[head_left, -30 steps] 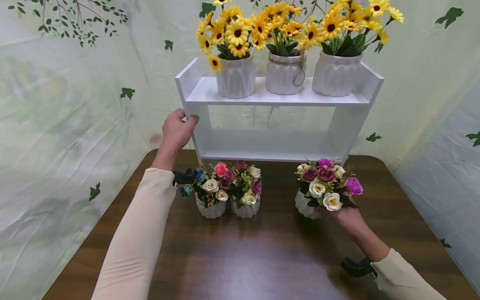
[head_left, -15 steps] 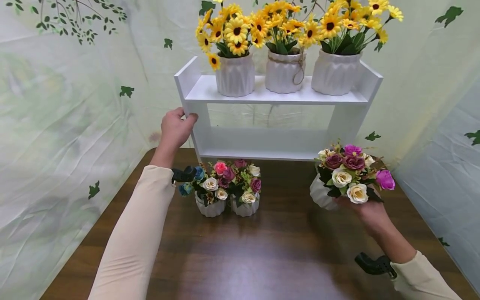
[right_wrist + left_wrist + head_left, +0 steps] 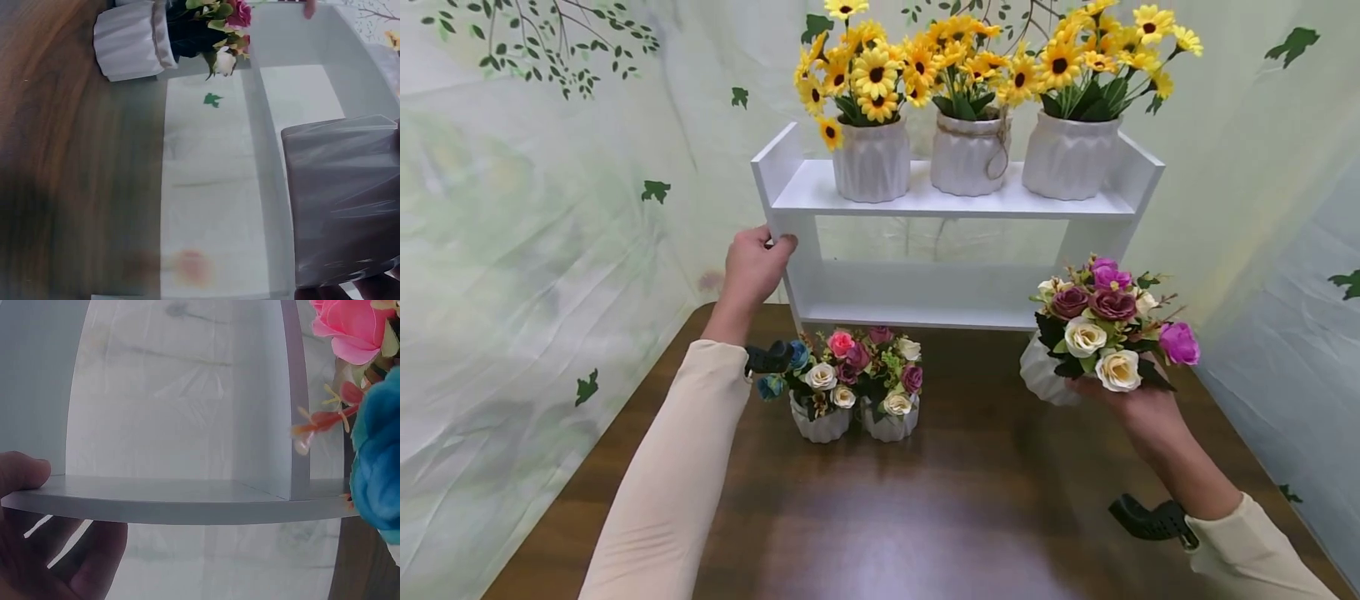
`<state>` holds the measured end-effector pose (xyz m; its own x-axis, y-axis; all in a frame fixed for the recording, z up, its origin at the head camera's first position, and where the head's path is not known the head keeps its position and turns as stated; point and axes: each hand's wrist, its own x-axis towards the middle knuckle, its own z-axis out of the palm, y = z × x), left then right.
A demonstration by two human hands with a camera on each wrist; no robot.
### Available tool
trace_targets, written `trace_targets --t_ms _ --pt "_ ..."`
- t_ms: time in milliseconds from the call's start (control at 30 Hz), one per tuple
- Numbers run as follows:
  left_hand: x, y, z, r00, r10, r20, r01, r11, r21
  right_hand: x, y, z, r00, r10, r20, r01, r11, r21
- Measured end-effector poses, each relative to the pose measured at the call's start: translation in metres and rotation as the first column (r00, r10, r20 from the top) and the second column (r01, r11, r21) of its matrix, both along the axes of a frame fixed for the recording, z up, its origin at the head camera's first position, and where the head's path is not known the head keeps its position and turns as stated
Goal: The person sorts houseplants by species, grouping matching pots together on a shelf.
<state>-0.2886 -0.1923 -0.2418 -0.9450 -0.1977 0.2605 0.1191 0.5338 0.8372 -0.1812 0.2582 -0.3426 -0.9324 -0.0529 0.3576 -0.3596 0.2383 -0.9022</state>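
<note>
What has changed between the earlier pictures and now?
The right hand has carried its pot of purple and cream flowers rightward and higher in the head view. Nothing was newly gripped or let go. The left hand still grips the shelf; the three yellow-flower pots and two small flower pots stayed put.

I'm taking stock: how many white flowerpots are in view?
6. Atop the white shelf unit: left yellow-flowered pot, middle yellow-flowered pot, right yellow-flowered pot. On the table: left rose pot, right rose pot. In the right hand: tilted rose pot.
</note>
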Motion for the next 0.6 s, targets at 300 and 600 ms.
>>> trace_targets --t_ms 300,600 --pt "0.002 -0.003 -0.003 0.999 -0.037 0.011 0.037 0.999 -0.03 -0.01 -0.017 0.015 0.998 0.004 0.067 -0.007 0.999 0.05" --pt "0.003 -0.005 -0.001 0.999 -0.033 0.0 0.033 0.998 -0.054 -0.038 -0.059 0.035 0.99 0.003 0.144 -0.024 0.99 0.141"
